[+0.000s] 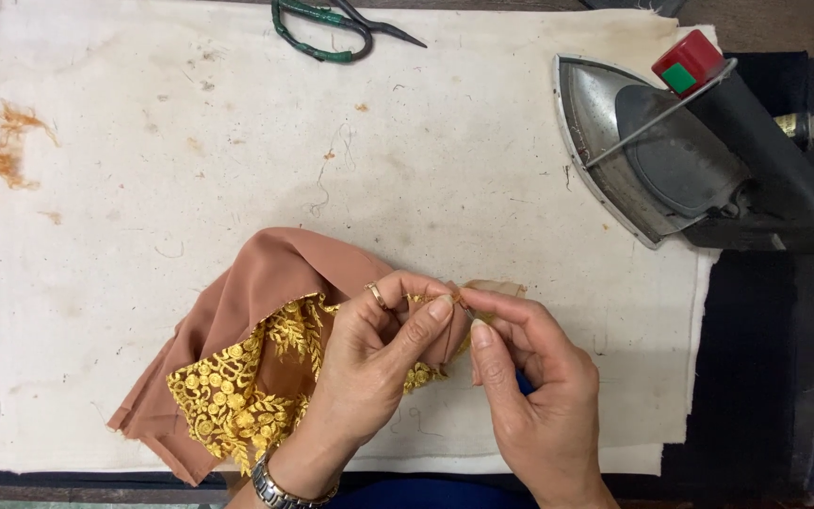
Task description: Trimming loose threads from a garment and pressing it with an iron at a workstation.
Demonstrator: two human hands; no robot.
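Note:
A brown fabric piece (256, 283) with gold embroidered lace (228, 391) lies on a stained white cloth pad (143, 170). My left hand (374, 344), wearing a ring and a metal wristwatch, pinches the fabric's right corner between thumb and forefinger. My right hand (525, 391) meets it fingertip to fingertip and pinches the same corner, where a sheer beige edge (501, 286) sticks out. Whether a needle or pin sits between the fingers cannot be told.
A grey and black clothes iron (690, 160) with red parts lies on its side at the pad's upper right. Green-handled scissors (327, 28) rest at the top edge. Dark cloth (765, 377) covers the table to the right.

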